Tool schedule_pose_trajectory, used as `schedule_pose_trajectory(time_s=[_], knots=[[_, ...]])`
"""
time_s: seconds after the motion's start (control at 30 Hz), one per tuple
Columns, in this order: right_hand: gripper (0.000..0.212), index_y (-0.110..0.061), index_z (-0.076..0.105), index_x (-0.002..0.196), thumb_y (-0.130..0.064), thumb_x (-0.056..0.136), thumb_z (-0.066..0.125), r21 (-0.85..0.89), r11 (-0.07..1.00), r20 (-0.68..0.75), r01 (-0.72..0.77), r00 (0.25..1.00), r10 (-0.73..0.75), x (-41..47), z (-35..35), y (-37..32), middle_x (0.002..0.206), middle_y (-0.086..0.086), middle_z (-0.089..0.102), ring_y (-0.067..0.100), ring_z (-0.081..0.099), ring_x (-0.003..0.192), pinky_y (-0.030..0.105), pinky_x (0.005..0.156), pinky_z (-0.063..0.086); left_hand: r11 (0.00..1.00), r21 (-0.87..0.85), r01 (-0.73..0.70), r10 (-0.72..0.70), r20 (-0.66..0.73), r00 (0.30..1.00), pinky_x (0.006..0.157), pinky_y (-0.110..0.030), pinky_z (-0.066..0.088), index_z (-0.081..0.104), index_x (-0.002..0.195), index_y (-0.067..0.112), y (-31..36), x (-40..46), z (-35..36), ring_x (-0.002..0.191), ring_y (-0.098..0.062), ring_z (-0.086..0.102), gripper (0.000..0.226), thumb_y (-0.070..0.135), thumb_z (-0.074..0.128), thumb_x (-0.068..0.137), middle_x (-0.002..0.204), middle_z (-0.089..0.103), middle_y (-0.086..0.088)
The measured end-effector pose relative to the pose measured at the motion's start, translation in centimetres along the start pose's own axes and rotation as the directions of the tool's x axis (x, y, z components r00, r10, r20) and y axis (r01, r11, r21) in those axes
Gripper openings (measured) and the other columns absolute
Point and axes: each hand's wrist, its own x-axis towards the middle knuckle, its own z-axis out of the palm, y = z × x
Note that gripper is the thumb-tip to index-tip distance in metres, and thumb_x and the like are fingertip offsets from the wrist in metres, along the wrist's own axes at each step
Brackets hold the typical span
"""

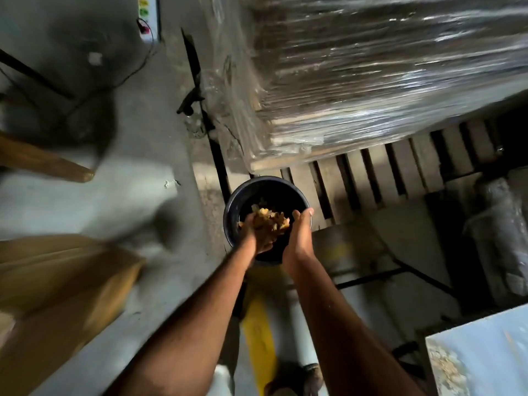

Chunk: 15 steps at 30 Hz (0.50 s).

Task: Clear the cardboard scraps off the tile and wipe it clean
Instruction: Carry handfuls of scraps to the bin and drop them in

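Left hand (251, 234) and right hand (300, 232) cupped together around loose tan cardboard scraps (267, 221) over round black bucket (233, 207); light, crumbly, scoop from beneath.

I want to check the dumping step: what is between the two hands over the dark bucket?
In the head view, a clump of cardboard scraps lies cupped between the left hand and the right hand, above the bucket.

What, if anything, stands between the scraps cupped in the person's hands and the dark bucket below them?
Nothing visible does. The left hand and right hand cup the cardboard scraps directly over the open mouth of the bucket, which has no lid; a few scraps already lie inside.
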Motion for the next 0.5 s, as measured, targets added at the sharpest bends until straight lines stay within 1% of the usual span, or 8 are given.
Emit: schedule_pose_trajectory(time_s=[0.07,0.13,0.2,0.27,0.33,0.37,0.43,0.5], knots=[[0.066,-0.019,0.023,0.155,-0.057,0.103,0.011,0.005,0.999,0.032,0.034,0.999,-0.035,0.1,-0.5,0.0,0.162,0.010,0.023,0.025,0.024,0.148,0.039,0.120,0.016,0.999,0.024,-0.036,0.037,-0.059,0.998,0.063,-0.033,0.043,0.060,0.127,0.013,0.4,0.3,0.0,0.085,-0.023,0.062,0.063,0.059,0.036,0.093,0.101,0.068,-0.007],[0.067,-0.016,0.027,0.154,-0.057,0.103,0.010,-0.013,0.999,0.067,0.045,0.997,-0.044,0.3,-0.9,0.0,0.161,0.011,0.024,0.023,0.023,0.149,0.038,0.121,0.013,0.998,-0.007,-0.060,0.059,-0.124,0.991,0.071,-0.034,0.044,0.057,0.132,0.015,0.3,0.6,-0.3,0.102,-0.025,0.062,0.066,0.062,0.035,0.093,0.118,0.066,-0.007],[0.070,-0.013,0.033,0.152,-0.058,0.102,0.009,-0.041,0.997,0.100,0.061,0.993,-0.057,0.2,-1.1,0.0,0.159,0.011,0.029,0.023,0.025,0.148,0.039,0.122,0.013,0.997,-0.014,-0.073,0.069,-0.167,0.983,0.081,-0.039,0.044,0.053,0.136,0.018,0.5,0.0,-0.1,0.119,-0.027,0.056,0.069,0.067,0.032,0.093,0.135,0.058,-0.005],[0.072,-0.012,0.037,0.149,-0.059,0.102,0.009,-0.066,0.995,0.124,0.072,0.990,-0.064,-0.2,-1.3,-0.1,0.157,0.012,0.033,0.025,0.028,0.146,0.038,0.119,0.017,0.988,0.115,-0.101,0.118,-0.151,0.981,0.088,-0.046,0.045,0.047,0.140,0.023,1.0,-2.7,0.4,0.126,-0.027,0.051,0.071,0.071,0.029,0.092,0.143,0.051,-0.004],[0.073,-0.011,0.041,0.147,-0.059,0.102,0.009,-0.084,0.992,0.145,0.091,0.986,-0.079,-1.1,-1.5,-0.5,0.154,0.013,0.038,0.026,0.031,0.144,0.037,0.116,0.021,0.945,0.290,-0.152,0.193,-0.116,0.974,0.100,-0.048,0.043,0.034,0.149,0.025,1.0,-3.9,0.4,0.131,-0.027,0.046,0.066,0.064,0.033,0.095,0.149,0.043,-0.007],[0.073,-0.011,0.042,0.145,-0.059,0.102,0.009,-0.091,0.991,0.154,0.100,0.984,-0.085,-1.5,-1.7,-0.6,0.153,0.013,0.040,0.026,0.033,0.143,0.037,0.116,0.022,0.933,0.328,-0.149,0.198,-0.119,0.973,0.103,-0.046,0.042,0.029,0.152,0.025,0.9,-4.8,0.4,0.132,-0.027,0.044,0.066,0.061,0.034,0.096,0.151,0.041,-0.009],[0.072,-0.010,0.045,0.144,-0.058,0.102,0.010,-0.079,0.991,0.161,0.112,0.982,-0.099,-2.8,-1.9,-1.2,0.151,0.012,0.042,0.025,0.033,0.143,0.037,0.117,0.021,0.910,0.376,-0.175,0.237,-0.125,0.963,0.100,-0.042,0.045,0.027,0.152,0.027,0.8,-5.9,0.0,0.129,-0.027,0.047,0.062,0.057,0.036,0.099,0.149,0.042,-0.010],[0.073,-0.010,0.047,0.143,-0.058,0.102,0.010,-0.065,0.990,0.178,0.129,0.977,-0.115,-4.3,-2.4,-1.9,0.152,0.011,0.042,0.024,0.032,0.144,0.038,0.118,0.021,0.839,0.470,-0.274,0.334,-0.047,0.941,0.096,-0.043,0.045,0.020,0.153,0.036,0.4,-7.6,0.1,0.128,-0.030,0.047,0.058,0.042,0.045,0.101,0.149,0.043,-0.009]])
